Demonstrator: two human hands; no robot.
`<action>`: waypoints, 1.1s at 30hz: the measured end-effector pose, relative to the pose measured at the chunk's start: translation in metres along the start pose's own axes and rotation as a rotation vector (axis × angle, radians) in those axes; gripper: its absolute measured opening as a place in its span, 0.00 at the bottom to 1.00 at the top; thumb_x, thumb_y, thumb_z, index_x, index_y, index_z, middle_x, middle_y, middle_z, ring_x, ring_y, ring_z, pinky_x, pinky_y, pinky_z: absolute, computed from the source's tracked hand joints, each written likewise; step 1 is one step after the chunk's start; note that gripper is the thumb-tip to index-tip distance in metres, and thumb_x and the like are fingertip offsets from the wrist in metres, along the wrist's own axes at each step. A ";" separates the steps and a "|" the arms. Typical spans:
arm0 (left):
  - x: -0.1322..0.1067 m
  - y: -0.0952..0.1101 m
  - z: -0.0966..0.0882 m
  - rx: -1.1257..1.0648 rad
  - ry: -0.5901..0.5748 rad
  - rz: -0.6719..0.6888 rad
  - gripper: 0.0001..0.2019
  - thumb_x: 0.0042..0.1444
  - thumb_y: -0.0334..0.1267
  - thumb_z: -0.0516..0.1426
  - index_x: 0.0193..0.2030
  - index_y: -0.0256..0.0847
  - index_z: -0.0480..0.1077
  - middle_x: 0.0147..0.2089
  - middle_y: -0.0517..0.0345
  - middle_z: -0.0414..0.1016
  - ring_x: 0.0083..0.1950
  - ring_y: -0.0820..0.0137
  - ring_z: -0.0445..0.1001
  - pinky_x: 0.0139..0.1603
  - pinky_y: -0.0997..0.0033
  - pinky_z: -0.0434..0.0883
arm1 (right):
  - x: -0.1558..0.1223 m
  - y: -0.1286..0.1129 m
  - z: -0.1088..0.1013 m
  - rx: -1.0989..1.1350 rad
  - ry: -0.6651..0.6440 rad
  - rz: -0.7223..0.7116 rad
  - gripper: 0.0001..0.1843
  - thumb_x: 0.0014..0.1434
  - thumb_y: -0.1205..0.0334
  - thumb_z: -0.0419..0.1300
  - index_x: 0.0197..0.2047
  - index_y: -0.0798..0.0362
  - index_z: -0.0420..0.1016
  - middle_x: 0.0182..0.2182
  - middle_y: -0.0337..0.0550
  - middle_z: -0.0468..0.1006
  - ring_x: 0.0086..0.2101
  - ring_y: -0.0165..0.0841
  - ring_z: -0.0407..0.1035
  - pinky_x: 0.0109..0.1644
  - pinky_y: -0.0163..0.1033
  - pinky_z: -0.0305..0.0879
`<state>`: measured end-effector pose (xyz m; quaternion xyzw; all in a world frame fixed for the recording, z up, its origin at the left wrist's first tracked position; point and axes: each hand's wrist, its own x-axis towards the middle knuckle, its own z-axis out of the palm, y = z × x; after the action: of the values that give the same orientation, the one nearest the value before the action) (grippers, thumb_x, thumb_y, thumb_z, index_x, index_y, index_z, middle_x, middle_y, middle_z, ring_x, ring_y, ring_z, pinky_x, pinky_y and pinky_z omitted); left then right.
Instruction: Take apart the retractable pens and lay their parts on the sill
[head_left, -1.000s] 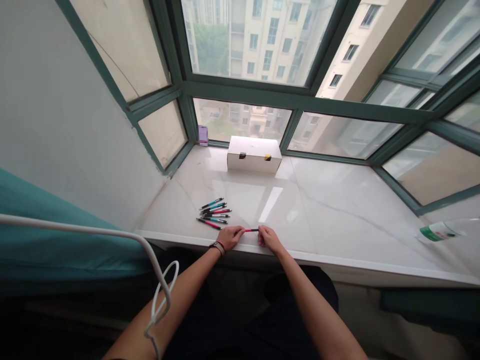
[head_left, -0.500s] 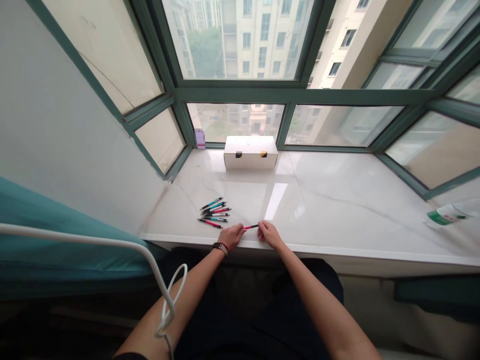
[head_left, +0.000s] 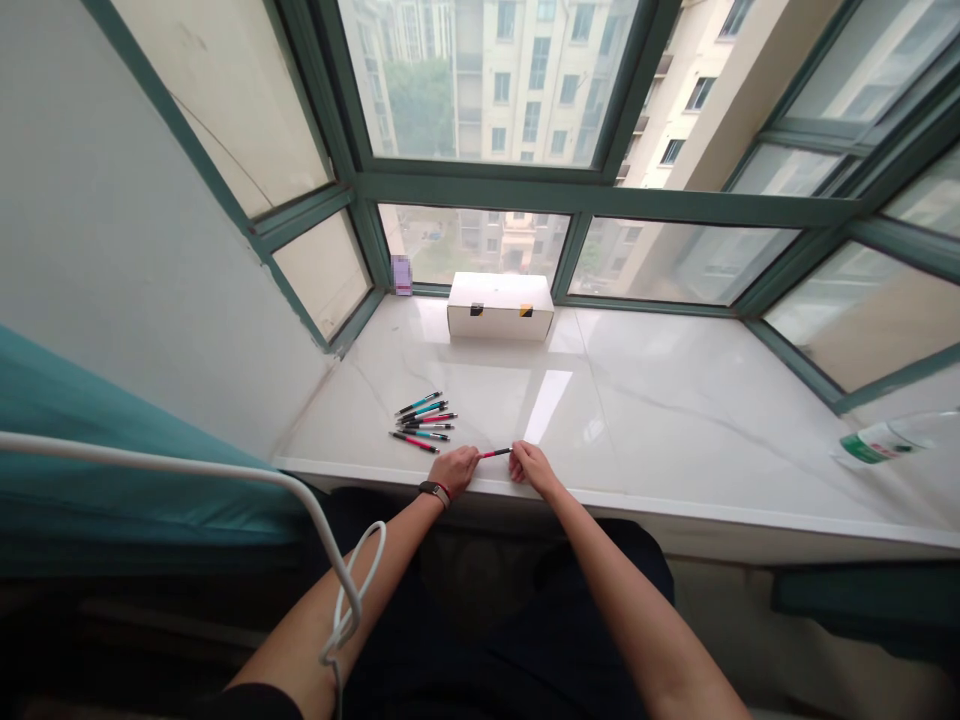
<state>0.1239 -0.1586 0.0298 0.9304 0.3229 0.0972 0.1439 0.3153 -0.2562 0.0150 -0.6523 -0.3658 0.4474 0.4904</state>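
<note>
At the near edge of the marble sill, head view: left hand and right hand each pinch one end of a pink pen, held level just above the sill, both grips closed on it. Pen looks light, stiff, slick plastic; best held by the ends. Approx. six more pens lie fanned to the left. One white box by the window.

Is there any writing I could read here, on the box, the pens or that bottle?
None is readable.
White cardboard box: only black and yellow marks, no legible words.
Small purple card: print too small.
Green-labelled plastic bottle: label blurred.
Pink pen in both hands, loose pens: nothing legible.
</note>
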 end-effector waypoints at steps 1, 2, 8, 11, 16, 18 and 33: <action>0.000 0.000 0.000 -0.002 0.001 0.007 0.21 0.68 0.49 0.37 0.42 0.45 0.69 0.39 0.56 0.73 0.37 0.70 0.70 0.34 0.73 0.60 | 0.001 0.001 0.000 -0.015 0.010 0.005 0.26 0.59 0.37 0.49 0.26 0.52 0.65 0.18 0.37 0.71 0.16 0.28 0.66 0.19 0.31 0.62; 0.000 0.000 0.001 -0.005 0.002 0.013 0.22 0.68 0.50 0.37 0.42 0.46 0.69 0.39 0.56 0.73 0.37 0.70 0.70 0.34 0.73 0.60 | 0.001 0.002 0.000 -0.033 0.016 0.004 0.27 0.60 0.37 0.48 0.25 0.52 0.64 0.16 0.36 0.69 0.15 0.28 0.65 0.18 0.31 0.61; 0.000 -0.001 0.001 -0.008 -0.003 0.002 0.22 0.68 0.50 0.37 0.42 0.45 0.69 0.38 0.55 0.74 0.36 0.70 0.70 0.34 0.73 0.60 | 0.001 0.002 0.000 -0.008 0.017 -0.033 0.21 0.57 0.40 0.54 0.30 0.51 0.64 0.19 0.34 0.71 0.17 0.28 0.67 0.19 0.32 0.63; 0.001 -0.001 0.001 0.005 0.004 0.006 0.22 0.68 0.49 0.37 0.41 0.45 0.69 0.37 0.56 0.74 0.36 0.70 0.71 0.34 0.73 0.60 | 0.000 -0.001 0.000 0.047 0.024 -0.011 0.22 0.55 0.39 0.56 0.36 0.51 0.64 0.23 0.35 0.74 0.18 0.28 0.69 0.19 0.31 0.64; 0.001 -0.001 0.002 0.001 0.009 0.016 0.22 0.68 0.49 0.37 0.42 0.45 0.69 0.38 0.55 0.74 0.37 0.69 0.71 0.35 0.73 0.61 | -0.001 -0.002 0.000 -0.027 0.043 0.002 0.23 0.57 0.39 0.53 0.28 0.52 0.64 0.19 0.37 0.71 0.17 0.28 0.68 0.19 0.31 0.63; 0.001 -0.001 0.002 -0.008 0.000 0.010 0.22 0.68 0.49 0.37 0.42 0.45 0.69 0.37 0.55 0.74 0.37 0.69 0.71 0.36 0.73 0.61 | -0.002 -0.003 0.000 -0.012 0.038 -0.010 0.21 0.57 0.41 0.54 0.29 0.52 0.64 0.20 0.36 0.71 0.18 0.28 0.68 0.19 0.31 0.64; 0.000 0.000 0.001 -0.044 0.036 0.004 0.21 0.68 0.48 0.38 0.40 0.44 0.69 0.36 0.54 0.74 0.36 0.69 0.71 0.35 0.71 0.61 | -0.002 -0.003 -0.001 0.183 0.089 0.027 0.22 0.53 0.43 0.61 0.41 0.50 0.64 0.31 0.41 0.77 0.28 0.34 0.76 0.26 0.34 0.71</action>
<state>0.1242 -0.1583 0.0286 0.9257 0.3214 0.1214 0.1582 0.3154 -0.2576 0.0187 -0.6287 -0.2926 0.4562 0.5577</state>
